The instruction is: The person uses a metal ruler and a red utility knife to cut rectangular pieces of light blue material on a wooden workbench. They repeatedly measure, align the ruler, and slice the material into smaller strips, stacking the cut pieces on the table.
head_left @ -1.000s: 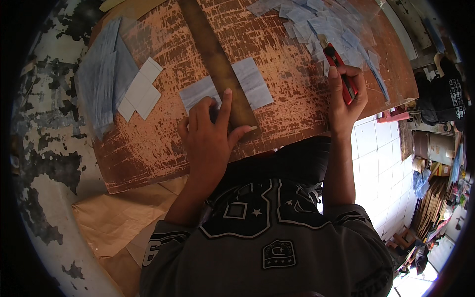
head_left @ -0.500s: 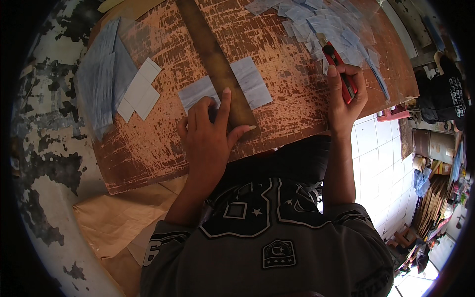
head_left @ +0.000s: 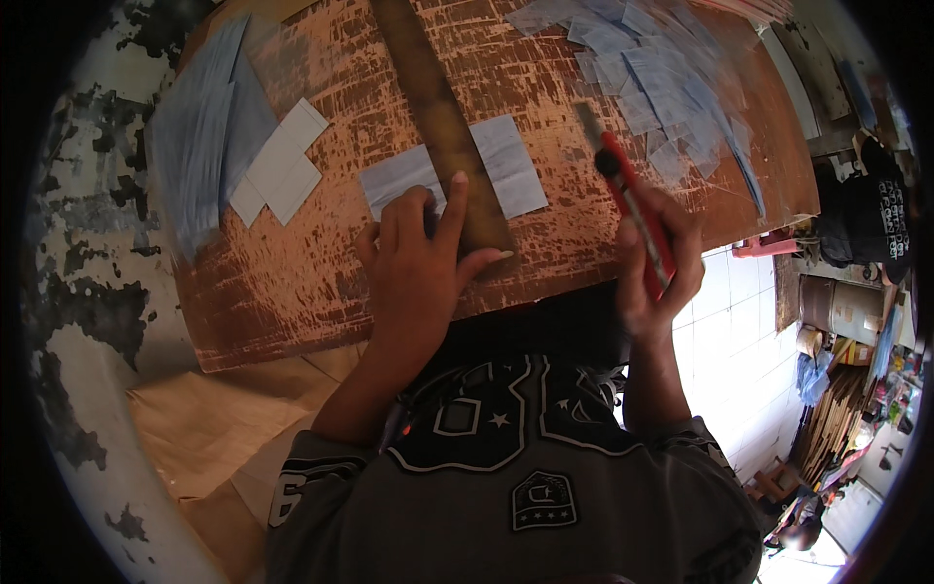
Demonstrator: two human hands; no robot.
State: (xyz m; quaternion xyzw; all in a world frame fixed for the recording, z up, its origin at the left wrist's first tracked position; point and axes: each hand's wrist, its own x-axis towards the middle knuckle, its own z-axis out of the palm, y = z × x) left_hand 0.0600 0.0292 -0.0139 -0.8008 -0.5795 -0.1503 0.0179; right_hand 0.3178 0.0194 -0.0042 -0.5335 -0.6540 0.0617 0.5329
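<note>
My left hand (head_left: 413, 248) is spread over the lower end of a long, dark brass-coloured straightedge (head_left: 438, 107), pressing on it with the index finger and thumb. Beneath the straightedge lies a grey-blue sheet (head_left: 513, 165), showing on both sides of the bar; my curled middle finger rests near its left part. A red utility knife (head_left: 642, 214) with a black slider is gripped in my right hand (head_left: 662, 258). Its blade points up and left, held over the table to the right of the sheet. The right hand is slightly blurred.
The scratched brown table (head_left: 282, 263) has stacked bluish plastic sheets (head_left: 195, 136) and white lined card pieces (head_left: 282, 170) at left. A loose heap of clear cut pieces (head_left: 662, 78) covers the far right. Brown paper (head_left: 214, 419) lies below the table's left edge.
My right hand and the utility knife have moved left and toward me, away from the heap of clear pieces. The left hand stays on the straightedge; the view has shifted slightly.
</note>
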